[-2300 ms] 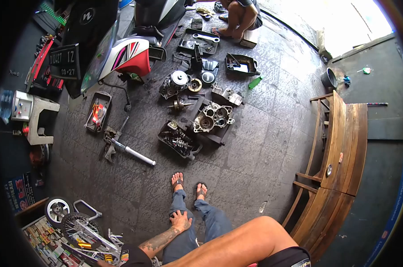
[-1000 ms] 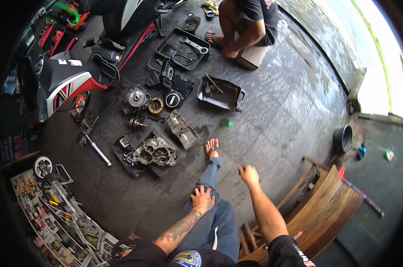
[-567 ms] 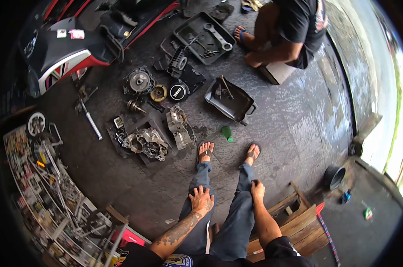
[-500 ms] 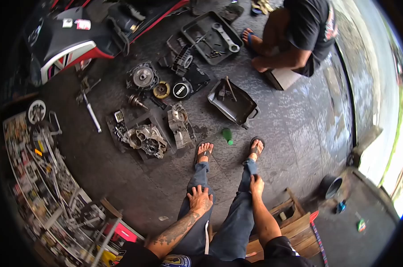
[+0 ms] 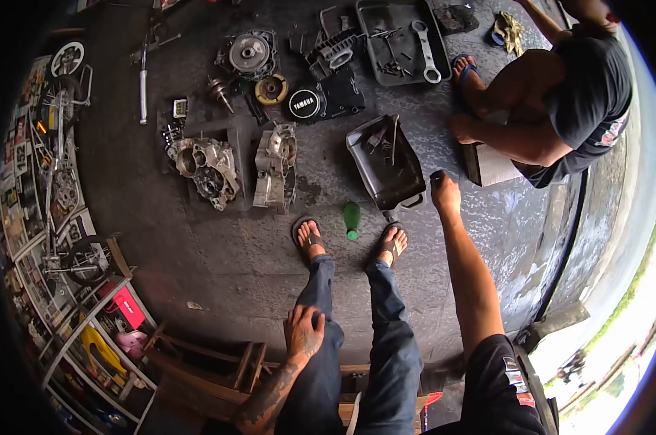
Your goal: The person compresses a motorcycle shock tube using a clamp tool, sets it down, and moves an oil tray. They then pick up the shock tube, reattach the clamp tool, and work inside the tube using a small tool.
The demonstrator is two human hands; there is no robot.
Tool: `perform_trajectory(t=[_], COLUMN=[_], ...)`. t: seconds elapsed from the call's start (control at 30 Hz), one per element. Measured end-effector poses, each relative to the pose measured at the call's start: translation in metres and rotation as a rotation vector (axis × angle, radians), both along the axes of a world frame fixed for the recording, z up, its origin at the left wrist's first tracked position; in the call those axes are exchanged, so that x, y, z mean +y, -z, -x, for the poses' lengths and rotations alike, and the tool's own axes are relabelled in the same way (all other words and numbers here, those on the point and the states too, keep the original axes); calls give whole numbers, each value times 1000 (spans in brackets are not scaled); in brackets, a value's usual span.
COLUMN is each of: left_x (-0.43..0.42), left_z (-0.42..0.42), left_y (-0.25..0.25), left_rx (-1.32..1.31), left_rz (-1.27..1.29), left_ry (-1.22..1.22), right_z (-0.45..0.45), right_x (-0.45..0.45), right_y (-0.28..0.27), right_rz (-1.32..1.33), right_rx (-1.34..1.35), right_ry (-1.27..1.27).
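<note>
"Right hand (image 5: 446,194): state?"

"Curled around a dark object (image 5: 438,176), identity unclear, extended near the pan (image 5: 395,176)."

"Left hand (image 5: 303,333)?"

"Fingers loosely spread, resting on the knee (image 5: 331,335), apparently for support."

"Why the tray (image 5: 397,16)?"

"Its raised rim likely contains the spanner (image 5: 425,49) and small parts (image 5: 394,69)."

"Pan orientation?"

"Upright, probably to keep its contents off the floor (image 5: 241,290)."

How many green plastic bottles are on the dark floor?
1: the green plastic bottle is between the camera wearer's feet, near the black open pan. Others may be hidden from view.
</note>
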State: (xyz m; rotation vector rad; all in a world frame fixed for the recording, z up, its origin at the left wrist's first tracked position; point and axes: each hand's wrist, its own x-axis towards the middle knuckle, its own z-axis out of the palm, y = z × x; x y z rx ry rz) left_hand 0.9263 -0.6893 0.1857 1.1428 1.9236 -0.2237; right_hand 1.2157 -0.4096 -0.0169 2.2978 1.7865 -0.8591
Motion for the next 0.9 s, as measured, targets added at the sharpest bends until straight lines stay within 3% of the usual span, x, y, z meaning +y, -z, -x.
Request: perform_trajectory(t=[0.17, 0.4, 0.53, 0.63, 0.73, 0.8, 0.9], left_x=[-24, -28, -30, -25, -27, -27, -24], left_z=[-10, -10, -6, -4, -2, -3, -2], left_y=[10, 16, 19, 19, 23, 23, 23], left_rx=[28, 28, -13, -16, -40, -33, -39], left_rz=[0, 29, 24, 21, 10, 3, 2], left_ry=[-118, -217, -276, -282, -315, -328, -384], right_z=[3, 45, 53, 64, 79, 83, 90], right_x=[-4, -35, -39, -10, 28, 52, 82], right_y=[32, 71, 84, 91, 100, 115, 123], right_rz=[13, 145, 19, -159, -131, -357, -250], right_rx=[-1, -13, -38, -158, -202, -278, -390], right_ry=[-165, -124, -334, -671, -876, -1129, -1204])
